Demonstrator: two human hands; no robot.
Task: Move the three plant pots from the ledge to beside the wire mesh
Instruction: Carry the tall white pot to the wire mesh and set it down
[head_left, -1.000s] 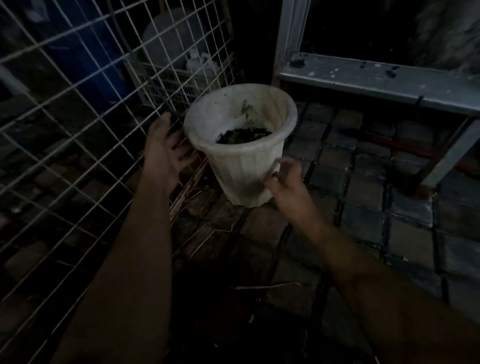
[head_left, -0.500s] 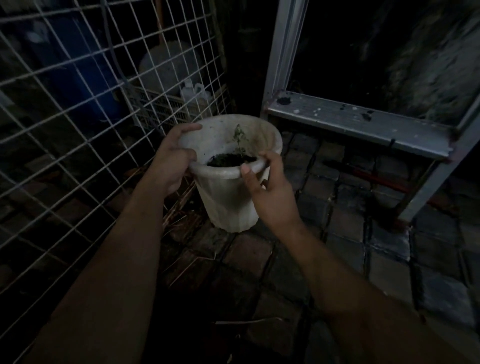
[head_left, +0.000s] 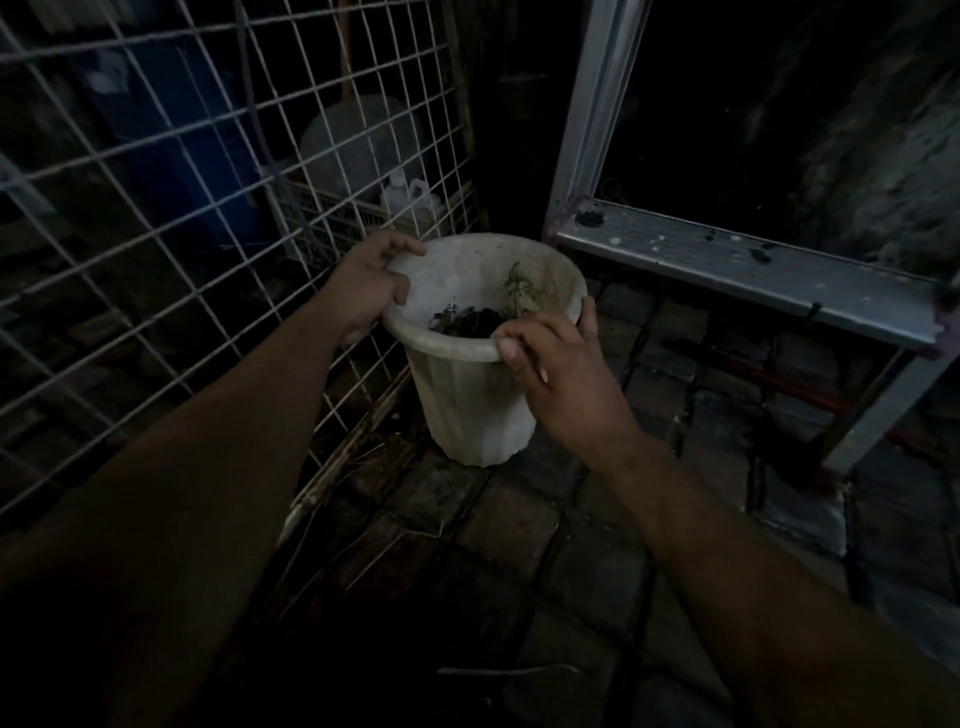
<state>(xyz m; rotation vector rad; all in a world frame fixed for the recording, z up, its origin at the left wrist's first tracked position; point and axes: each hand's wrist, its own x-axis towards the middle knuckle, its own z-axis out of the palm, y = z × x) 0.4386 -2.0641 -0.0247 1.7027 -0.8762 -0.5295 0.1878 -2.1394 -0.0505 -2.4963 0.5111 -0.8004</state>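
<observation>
A white plastic plant pot (head_left: 470, 410) with dark soil and a small seedling (head_left: 515, 283) stands on the brick paving right next to the wire mesh (head_left: 171, 208). My left hand (head_left: 366, 288) grips the pot's rim on its left side, thumb inside. My right hand (head_left: 558, 374) holds the rim at the near right, fingers curled over the edge. Only one pot is in view.
A metal ladder (head_left: 727, 260) stands just right of the pot, its step close to the rim. Behind the mesh are a blue barrel (head_left: 176, 156), a plastic crate (head_left: 332, 223) and a white jug (head_left: 410, 200). Dry twigs lie at the mesh's foot.
A second ago both hands were open beside the pot. They have closed on its rim, and the right hand has since shifted further round the rim.
</observation>
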